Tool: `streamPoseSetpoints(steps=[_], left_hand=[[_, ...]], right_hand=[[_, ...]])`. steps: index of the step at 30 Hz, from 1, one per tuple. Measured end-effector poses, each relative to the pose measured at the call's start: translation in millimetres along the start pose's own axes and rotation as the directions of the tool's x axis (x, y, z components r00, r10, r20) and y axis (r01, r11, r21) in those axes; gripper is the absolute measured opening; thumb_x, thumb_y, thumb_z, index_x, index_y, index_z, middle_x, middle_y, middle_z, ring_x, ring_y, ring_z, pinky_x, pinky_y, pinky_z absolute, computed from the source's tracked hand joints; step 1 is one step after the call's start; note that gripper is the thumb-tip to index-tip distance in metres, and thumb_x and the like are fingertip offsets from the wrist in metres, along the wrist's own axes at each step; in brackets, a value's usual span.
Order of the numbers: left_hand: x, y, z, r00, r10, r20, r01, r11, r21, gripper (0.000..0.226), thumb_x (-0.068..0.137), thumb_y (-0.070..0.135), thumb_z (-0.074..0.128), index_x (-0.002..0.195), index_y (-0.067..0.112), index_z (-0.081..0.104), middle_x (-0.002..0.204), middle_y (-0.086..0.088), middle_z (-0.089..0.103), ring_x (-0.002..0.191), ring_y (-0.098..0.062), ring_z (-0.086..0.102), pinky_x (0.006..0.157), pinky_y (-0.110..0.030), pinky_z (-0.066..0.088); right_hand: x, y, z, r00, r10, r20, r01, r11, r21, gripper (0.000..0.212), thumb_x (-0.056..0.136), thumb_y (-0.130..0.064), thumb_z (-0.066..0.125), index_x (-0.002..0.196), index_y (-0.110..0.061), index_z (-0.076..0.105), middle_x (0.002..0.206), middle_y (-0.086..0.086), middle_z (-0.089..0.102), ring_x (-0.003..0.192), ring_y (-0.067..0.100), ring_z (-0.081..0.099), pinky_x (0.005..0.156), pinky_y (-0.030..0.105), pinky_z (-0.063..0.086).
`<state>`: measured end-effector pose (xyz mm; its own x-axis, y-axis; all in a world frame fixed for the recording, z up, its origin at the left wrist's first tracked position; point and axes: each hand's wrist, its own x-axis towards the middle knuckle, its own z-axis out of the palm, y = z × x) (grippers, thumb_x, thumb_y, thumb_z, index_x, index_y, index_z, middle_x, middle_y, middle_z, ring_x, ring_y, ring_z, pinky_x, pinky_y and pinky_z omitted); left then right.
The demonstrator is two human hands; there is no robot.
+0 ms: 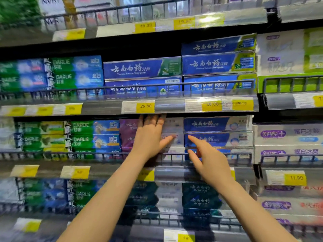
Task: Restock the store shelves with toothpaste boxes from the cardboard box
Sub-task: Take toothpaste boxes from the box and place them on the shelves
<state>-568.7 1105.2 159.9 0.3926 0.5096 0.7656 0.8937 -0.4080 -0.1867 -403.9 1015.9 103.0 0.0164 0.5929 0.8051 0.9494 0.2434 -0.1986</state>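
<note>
Four stocked store shelves (167, 106), left hand (150, 137) flat on purple toothpaste boxes (129, 135), right hand (209, 159) released.

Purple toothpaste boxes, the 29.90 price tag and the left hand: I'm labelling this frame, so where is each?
purple toothpaste boxes (128, 135), head view, front face left of the hand.
29.90 price tag (145, 106), head view, yellow part.
left hand (150, 137), head view, back of hand.

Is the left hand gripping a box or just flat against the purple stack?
Flat, open: the left hand lies with straight fingers against the purple boxes, thumb spread, holding nothing.
</note>
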Motion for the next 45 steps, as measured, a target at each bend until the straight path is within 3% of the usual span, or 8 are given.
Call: streamPoseSetpoints(steps=[7, 11, 15, 23, 29, 35, 41, 45], left_hand=[[3, -17, 18, 0.978, 0.103, -0.182, -0.115, 0.992, -0.053, 0.075, 0.078, 0.065, 0.036, 0.132, 0.013, 0.044, 0.113, -0.017, 0.061, 0.113, -0.035, 0.053, 0.106, -0.047, 0.013], [4, -21, 22, 0.969, 0.119, -0.215, -0.142, 0.985, -0.094, 0.073, 0.079, 0.063, 0.044, 0.134, 0.015, 0.042, 0.113, -0.016, 0.062, 0.115, -0.035, 0.051, 0.106, -0.047, 0.01], [2, -23, 23, 0.955, 0.143, -0.261, -0.169, 0.982, -0.079, 0.071, 0.079, 0.066, 0.04, 0.129, 0.016, 0.043, 0.104, -0.012, 0.064, 0.105, -0.033, 0.058, 0.104, -0.048, 0.017], [4, -17, 22, 0.943, 0.159, -0.293, -0.174, 0.984, -0.025, 0.07, 0.077, 0.067, 0.032, 0.123, 0.016, 0.048, 0.09, -0.012, 0.065, 0.078, -0.034, 0.065, 0.083, -0.051, 0.048], [5, -17, 20, 0.941, 0.15, -0.302, -0.163, 0.986, -0.019, 0.074, 0.074, 0.069, 0.032, 0.121, 0.015, 0.048, 0.096, -0.014, 0.064, 0.095, -0.034, 0.061, 0.086, -0.055, 0.044], [-18, -60, 17, 0.957, -0.04, -0.289, 0.012, 0.995, -0.098, 0.073, 0.075, 0.064, 0.045, 0.125, 0.011, 0.048, 0.104, -0.014, 0.058, 0.102, -0.034, 0.054, 0.099, -0.06, 0.031], [-19, -73, 15, 0.979, -0.056, -0.198, 0.034, 0.993, -0.113, 0.066, 0.068, 0.042, 0.074, 0.12, 0.006, 0.056, 0.093, -0.026, 0.061, 0.094, -0.047, 0.058, 0.087, -0.061, 0.042], [-19, -75, 13, 0.979, -0.056, -0.194, 0.028, 0.989, -0.146, 0.068, 0.069, 0.041, 0.074, 0.126, 0.009, 0.054, 0.098, -0.028, 0.061, 0.099, -0.048, 0.057, 0.088, -0.06, 0.042]], right_hand=[[7, -33, 21, 0.971, 0.198, 0.134, -0.238, 0.857, 0.456, 0.057, 0.09, -0.028, 0.053, 0.141, -0.018, 0.03, 0.06, -0.01, 0.049, 0.06, 0.005, 0.049, 0.063, 0.027, 0.044], [9, -38, 25, 0.916, 0.321, 0.24, -0.391, 0.585, 0.71, 0.054, 0.09, -0.018, 0.053, 0.139, -0.017, 0.03, 0.045, -0.013, 0.044, 0.042, 0.0, 0.039, 0.044, 0.009, 0.033], [7, -40, 27, 0.918, 0.314, 0.24, -0.378, 0.514, 0.77, 0.049, 0.091, -0.013, 0.052, 0.136, -0.018, 0.032, 0.044, -0.012, 0.046, 0.042, 0.0, 0.037, 0.043, 0.012, 0.032], [6, -40, 27, 0.936, 0.296, 0.192, -0.33, 0.541, 0.773, 0.045, 0.091, -0.012, 0.052, 0.132, -0.019, 0.035, 0.044, -0.012, 0.047, 0.043, 0.0, 0.038, 0.044, 0.012, 0.033], [7, -39, 24, 0.952, 0.281, 0.123, -0.282, 0.643, 0.712, 0.044, 0.09, -0.016, 0.055, 0.13, -0.018, 0.036, 0.051, -0.01, 0.043, 0.048, -0.001, 0.041, 0.052, 0.011, 0.039], [22, -31, 18, 0.965, 0.257, -0.057, -0.185, 0.814, 0.551, 0.046, 0.09, -0.02, 0.054, 0.133, -0.016, 0.039, 0.056, -0.005, 0.045, 0.053, 0.004, 0.046, 0.056, 0.016, 0.038], [27, -37, 24, 0.969, 0.244, -0.044, -0.183, 0.822, 0.539, 0.041, 0.09, -0.016, 0.055, 0.13, -0.013, 0.044, 0.054, -0.005, 0.046, 0.051, 0.003, 0.047, 0.052, 0.014, 0.038], [26, -40, 25, 0.965, 0.257, -0.061, -0.183, 0.817, 0.546, 0.04, 0.089, -0.014, 0.056, 0.128, -0.012, 0.045, 0.054, -0.005, 0.045, 0.051, 0.002, 0.048, 0.053, 0.009, 0.039]])
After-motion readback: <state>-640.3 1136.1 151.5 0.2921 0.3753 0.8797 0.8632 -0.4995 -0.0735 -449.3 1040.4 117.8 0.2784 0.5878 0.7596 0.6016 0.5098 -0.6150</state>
